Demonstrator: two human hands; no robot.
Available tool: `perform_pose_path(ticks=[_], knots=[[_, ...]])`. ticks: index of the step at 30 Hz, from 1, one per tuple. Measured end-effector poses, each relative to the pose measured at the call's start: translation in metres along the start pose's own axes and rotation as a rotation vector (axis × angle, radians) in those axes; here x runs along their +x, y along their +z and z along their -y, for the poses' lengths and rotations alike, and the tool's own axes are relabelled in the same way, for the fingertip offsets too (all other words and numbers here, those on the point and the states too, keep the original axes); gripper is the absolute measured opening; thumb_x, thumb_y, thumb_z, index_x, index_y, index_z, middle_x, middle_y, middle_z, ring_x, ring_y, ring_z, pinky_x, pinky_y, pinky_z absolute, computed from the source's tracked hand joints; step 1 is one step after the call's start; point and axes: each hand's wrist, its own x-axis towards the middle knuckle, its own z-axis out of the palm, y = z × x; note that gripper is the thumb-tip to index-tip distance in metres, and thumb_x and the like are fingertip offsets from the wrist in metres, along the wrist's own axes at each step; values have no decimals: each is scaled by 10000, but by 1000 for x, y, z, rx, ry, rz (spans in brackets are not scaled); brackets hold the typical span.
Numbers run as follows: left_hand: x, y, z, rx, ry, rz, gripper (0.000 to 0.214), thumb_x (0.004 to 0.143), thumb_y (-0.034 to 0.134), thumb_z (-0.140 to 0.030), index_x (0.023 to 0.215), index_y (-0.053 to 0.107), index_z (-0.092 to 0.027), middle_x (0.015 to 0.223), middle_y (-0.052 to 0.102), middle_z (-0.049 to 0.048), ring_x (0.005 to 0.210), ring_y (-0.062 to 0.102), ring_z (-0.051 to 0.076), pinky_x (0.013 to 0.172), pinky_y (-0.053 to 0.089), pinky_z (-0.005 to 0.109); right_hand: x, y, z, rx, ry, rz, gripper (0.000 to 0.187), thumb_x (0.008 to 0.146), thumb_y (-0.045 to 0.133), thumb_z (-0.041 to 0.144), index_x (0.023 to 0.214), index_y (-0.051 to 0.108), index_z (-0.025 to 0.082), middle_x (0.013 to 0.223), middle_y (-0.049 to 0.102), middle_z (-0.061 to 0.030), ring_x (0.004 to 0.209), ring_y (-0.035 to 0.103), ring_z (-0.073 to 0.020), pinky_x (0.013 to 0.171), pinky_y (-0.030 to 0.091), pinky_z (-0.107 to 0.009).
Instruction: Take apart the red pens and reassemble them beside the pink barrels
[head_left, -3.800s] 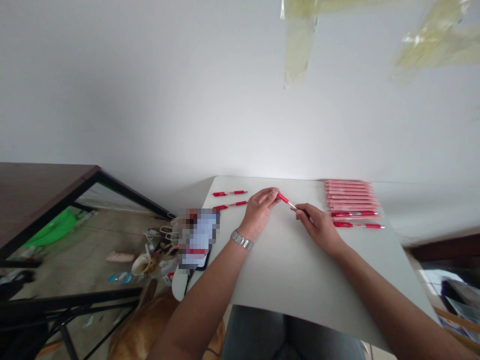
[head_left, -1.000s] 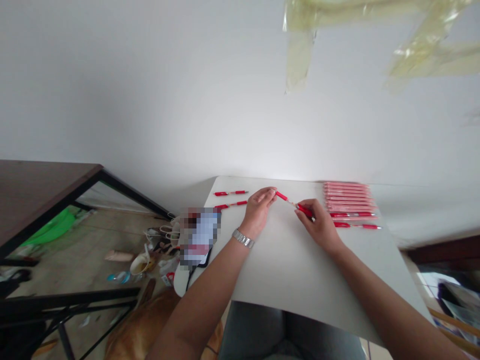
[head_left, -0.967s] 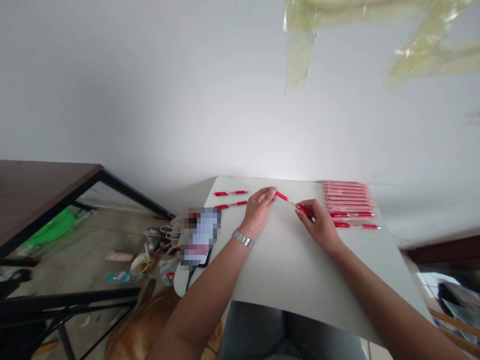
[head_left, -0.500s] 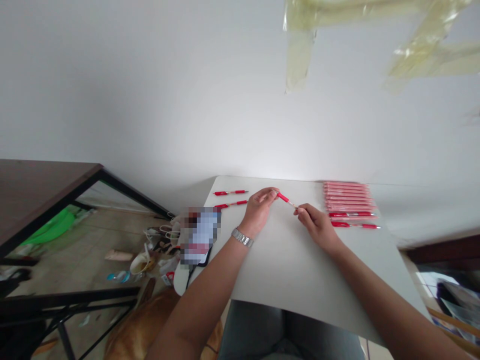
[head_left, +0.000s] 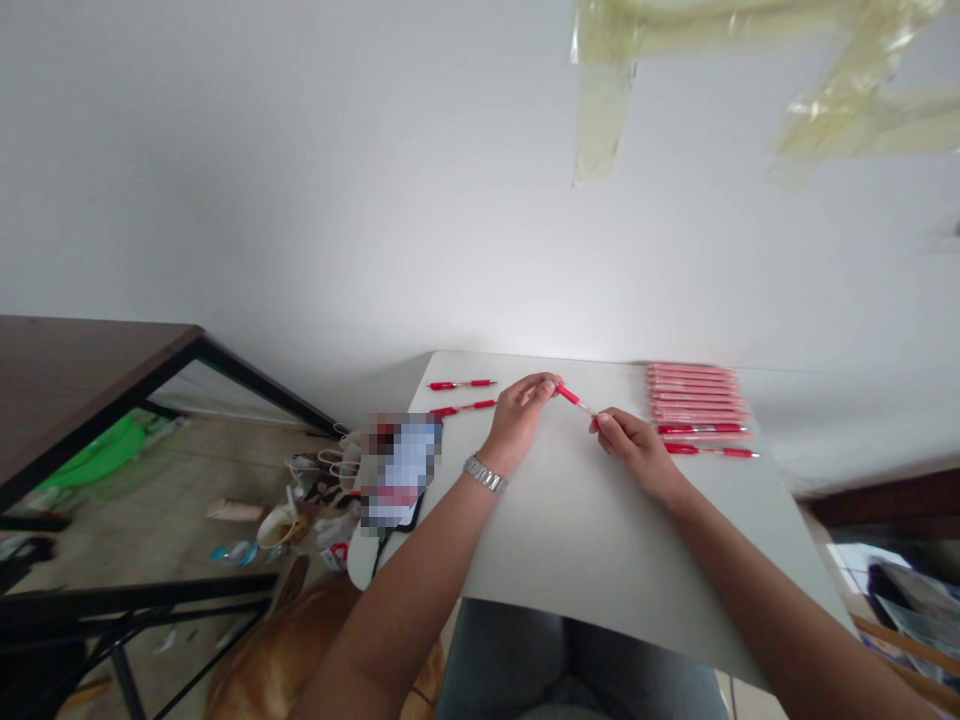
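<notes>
A red pen (head_left: 568, 395) with a red grip and a clear barrel is stretched between my two hands above the white table (head_left: 555, 520). My left hand (head_left: 523, 410) pinches the grip end at its tip. Closed around the other end is my right hand (head_left: 634, 450), which partly hides that end. Beyond my left hand lie two red pens, an upper pen (head_left: 462, 385) and a lower pen (head_left: 463, 409). To the right of my right hand is a row of pink pens (head_left: 694, 390), with red pens (head_left: 712, 451) at its near side.
A phone (head_left: 405, 470), its screen blurred out, lies at the table's left edge with a cable. A dark desk (head_left: 97, 375) stands at left. Cluttered floor holds a white bowl (head_left: 277, 527). A brown dog-like animal (head_left: 289, 655) lies beside my legs. The wall (head_left: 375, 180) rises behind.
Almost nothing differs. Both hands keep their hold on the pen, and my right hand has shifted very slightly.
</notes>
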Motion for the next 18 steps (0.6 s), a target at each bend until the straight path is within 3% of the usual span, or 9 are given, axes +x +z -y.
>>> perform_pose_path(ticks=[5, 9, 18], knots=[[1, -4, 2, 88, 71, 31, 266, 830, 838, -410, 985, 799, -197, 1054, 772, 76, 1050, 686, 198, 1010, 508, 344, 6, -5, -5, 95, -31, -198, 410, 940, 658, 596, 1058, 675, 205, 667, 497, 35, 605, 442, -135, 547, 338, -279], [-1, -5, 0, 98, 37, 67, 263, 811, 857, -395, 976, 798, -199, 1043, 770, 79, 1019, 688, 196, 990, 504, 343, 8, -10, -6, 160, -58, -302, 343, 929, 697, 544, 1022, 675, 214, 673, 518, 29, 618, 469, -139, 562, 363, -279], [-5, -7, 2, 160, -10, 137, 283, 810, 852, -391, 1002, 794, -190, 1032, 773, 78, 985, 686, 193, 929, 504, 311, 9, -9, -13, 247, -99, -265, 272, 969, 652, 501, 944, 572, 243, 651, 473, 49, 605, 441, -140, 582, 359, -286]])
